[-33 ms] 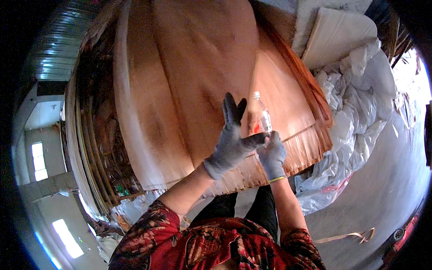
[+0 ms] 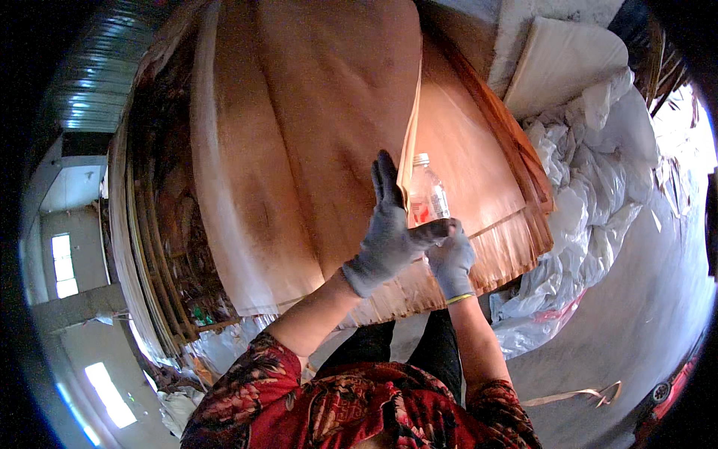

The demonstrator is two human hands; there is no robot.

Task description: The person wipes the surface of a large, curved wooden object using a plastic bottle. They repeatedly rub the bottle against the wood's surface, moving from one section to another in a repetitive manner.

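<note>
Left hand: the grey glove (image 2: 379, 248) has its dark fingers stretched out and the thumb spread well apart from them, right by the lifted edge of the thin brown sheet (image 2: 336, 127); whether it presses there, I can't tell.
Right hand: the other glove (image 2: 451, 263) is clamped round the lower end of a clear bottle (image 2: 428, 193).
Bottle: over the layered stack (image 2: 479, 157), just beside that lifted edge, pale cap pointing away from the wearer; the left thumb crosses near its base.
Right of the stack: crumpled whitish plastic (image 2: 580, 198) and a pale board (image 2: 566, 63).
Floor: grey (image 2: 628, 299), with a tan strap (image 2: 572, 394).
</note>
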